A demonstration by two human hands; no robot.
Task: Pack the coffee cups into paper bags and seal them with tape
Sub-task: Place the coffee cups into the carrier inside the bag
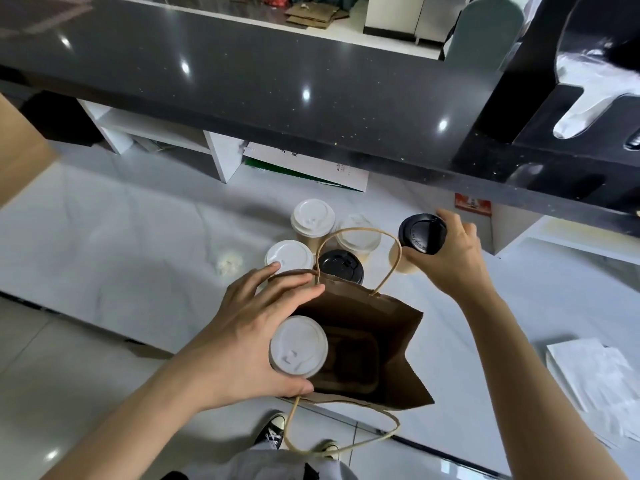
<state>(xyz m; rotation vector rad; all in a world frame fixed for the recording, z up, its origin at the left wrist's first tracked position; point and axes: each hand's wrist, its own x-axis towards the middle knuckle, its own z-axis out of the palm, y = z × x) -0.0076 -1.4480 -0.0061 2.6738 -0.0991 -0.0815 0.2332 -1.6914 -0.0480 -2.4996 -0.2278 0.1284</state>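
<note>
Bag (388, 327) stands upright on white marble bench (138, 237), mouth open upward. Left hand (242, 327) grasps white-lidded cup (298, 346) upright over bag's near-left rim. Right hand (450, 254) grasps black-lidded cup (420, 233) upright, beyond bag's right side. Four cups (313, 216) stand just behind bag. Dark counter (277, 81) above.

so the paper bag (381, 327) stands open on the worktop (121, 237) near its front edge, one handle (360, 237) up at the back, the other (346, 441) hanging over the front. left hand (249, 334) holds a cup (298, 346) at the bag's left rim. right hand (450, 258) holds another cup (420, 239) just right of the back handle. four more cups (313, 218) sit clustered right behind the bag. a stack of papers (595, 375) lies far right, a raised counter (277, 81) runs behind everything.
</note>
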